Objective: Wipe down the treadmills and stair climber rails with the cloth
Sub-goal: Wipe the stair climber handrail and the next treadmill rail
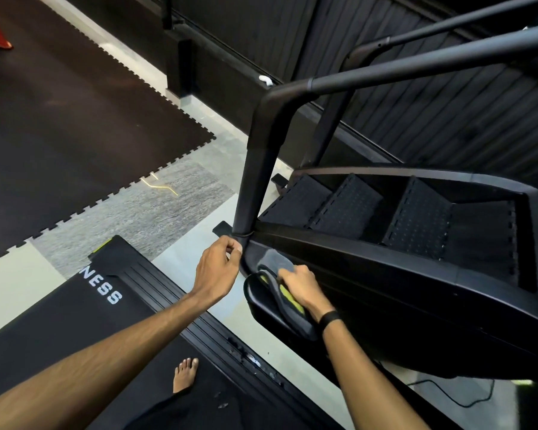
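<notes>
Open tiled floor (196, 240) separates the treadmill deck (75, 321) at near left from the stair climber (385, 274) at right, but the climber's upright rail post (255, 181) and its side housing (370, 293) block passage rightward, with both hands crowded at the post's base.

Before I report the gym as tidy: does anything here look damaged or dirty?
Yes. Pale chips or debris lie along the treadmill side rail near the bare foot; whether dirt or damage, I cannot tell.
</notes>
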